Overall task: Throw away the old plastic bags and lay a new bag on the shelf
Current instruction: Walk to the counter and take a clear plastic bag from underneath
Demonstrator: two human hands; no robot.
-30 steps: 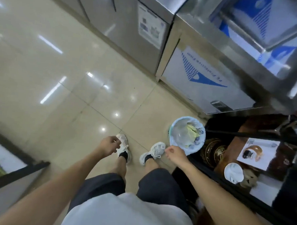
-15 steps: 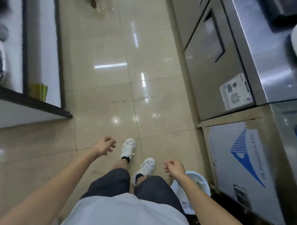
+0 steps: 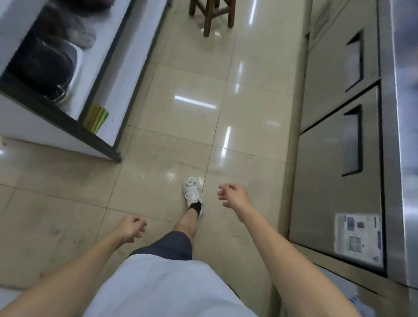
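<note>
No plastic bag shows in the head view. My left hand (image 3: pixel 131 229) hangs low at the centre left, fingers loosely curled, holding nothing. My right hand (image 3: pixel 234 195) swings further forward over the tiled floor, fingers apart and empty. A white shelf unit (image 3: pixel 61 125) with a black edge stands at the left; dark pots and grey cloth items lie on it, and a green and yellow pack (image 3: pixel 96 118) leans on its lower level.
Stainless steel cabinets (image 3: pixel 340 145) with recessed handles and a paper label (image 3: pixel 356 236) line the right side. A wooden stool (image 3: pixel 211 7) stands ahead at the top. Glossy beige floor tiles (image 3: pixel 180 123) run between shelf and cabinets. My white sneaker (image 3: pixel 193 193) steps forward.
The view has turned away from the lined bin and dark shelf at the right, now facing down the aisle. The bin has left the view. Both hands stay empty, right hand swung forward.
</note>
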